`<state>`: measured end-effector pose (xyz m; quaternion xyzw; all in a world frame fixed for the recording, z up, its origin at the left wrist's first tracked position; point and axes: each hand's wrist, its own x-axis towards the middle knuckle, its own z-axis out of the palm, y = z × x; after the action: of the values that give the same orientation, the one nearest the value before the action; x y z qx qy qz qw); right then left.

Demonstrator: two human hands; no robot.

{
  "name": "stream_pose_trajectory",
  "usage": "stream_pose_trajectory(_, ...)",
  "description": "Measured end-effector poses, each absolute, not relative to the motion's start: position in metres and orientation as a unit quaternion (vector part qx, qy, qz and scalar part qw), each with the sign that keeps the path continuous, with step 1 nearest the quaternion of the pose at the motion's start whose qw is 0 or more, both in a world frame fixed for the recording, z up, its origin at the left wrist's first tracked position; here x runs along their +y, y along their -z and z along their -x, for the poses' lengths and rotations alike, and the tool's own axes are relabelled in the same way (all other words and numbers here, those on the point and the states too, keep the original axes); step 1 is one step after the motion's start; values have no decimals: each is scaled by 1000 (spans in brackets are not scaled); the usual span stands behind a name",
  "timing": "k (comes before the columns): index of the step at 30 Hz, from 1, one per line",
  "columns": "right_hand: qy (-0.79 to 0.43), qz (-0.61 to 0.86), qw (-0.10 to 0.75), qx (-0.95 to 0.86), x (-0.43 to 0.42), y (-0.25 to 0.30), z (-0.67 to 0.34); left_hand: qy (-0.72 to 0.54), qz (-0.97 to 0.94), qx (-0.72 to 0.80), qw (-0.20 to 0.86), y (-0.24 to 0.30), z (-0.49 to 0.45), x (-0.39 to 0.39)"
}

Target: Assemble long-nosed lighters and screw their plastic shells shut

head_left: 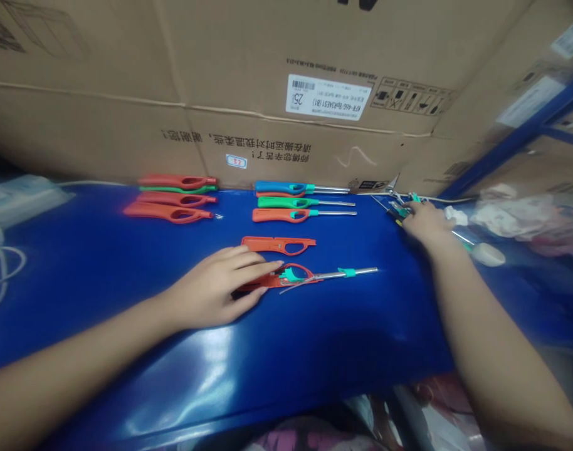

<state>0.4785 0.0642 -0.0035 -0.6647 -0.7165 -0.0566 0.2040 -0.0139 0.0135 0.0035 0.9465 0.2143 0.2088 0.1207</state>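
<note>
My left hand [225,285] grips the handle end of an opened orange gas lighter [272,279], which lies on the blue table. A turquoise trigger [293,274], a thin loose wire and a metal tube [333,274] with a turquoise collar show in its shell. Just behind it lies a separate orange shell half [279,244], touching or close to my left fingers. Off at the back right, my right hand [425,220] reaches into a pile of small parts [399,210], some turquoise and some metal. Its fingers are curled down, and what they pinch is hidden.
Several assembled lighters [286,202] in blue, green and orange lie in a row at the back. Left of them are red and green shells [173,199]. A large cardboard box [239,75] walls the back. Plastic bags [507,213] lie right, white cables [2,263] left.
</note>
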Motion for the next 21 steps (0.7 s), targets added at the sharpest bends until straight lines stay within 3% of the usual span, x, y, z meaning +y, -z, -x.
stream_pose_trajectory(4, 81, 788, 155, -590, 68, 6, -465, -206, -946, 216, 123, -3, 13, 14)
stream_pose_trajectory(10, 49, 830, 81, -549, 70, 4, -450, -203, -946, 217, 127, -3, 12, 14)
stream_pose_trajectory(21, 57, 838, 79, -537, 70, -2, -440, -193, -948, 219, 127, -3, 14, 14)
